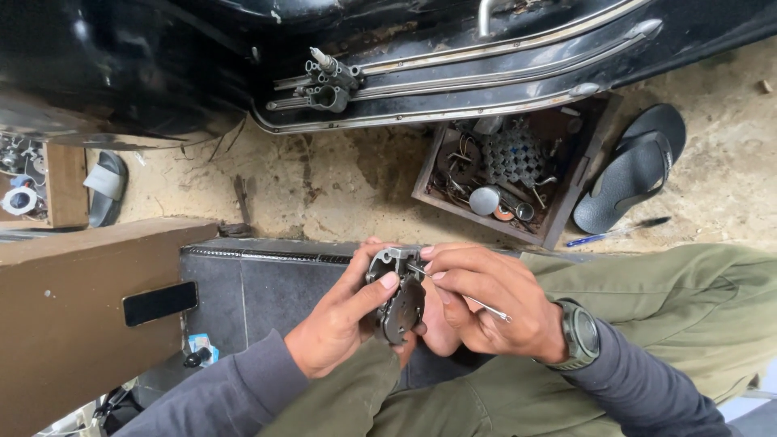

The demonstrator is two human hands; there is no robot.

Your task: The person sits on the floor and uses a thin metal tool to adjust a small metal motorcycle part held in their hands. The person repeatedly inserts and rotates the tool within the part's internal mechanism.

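Note:
My left hand [340, 320] grips a grey metal padlock [399, 298], thumb pressed across its face. My right hand [486, 303] pinches a thin metal pick [486, 306] whose tip touches the top of the padlock near the shackle; the other end of the pick sticks out past my palm. Both hands hover above my lap in olive trousers. A dark watch [579, 333] sits on my right wrist.
A wooden box [558, 218] of metal parts lies on the sandy ground. A black sandal [635, 166] and a blue pen [615, 232] lie beside it. A black vehicle body [453, 65] runs along the top. A brown wooden bench [73, 307] stands at left.

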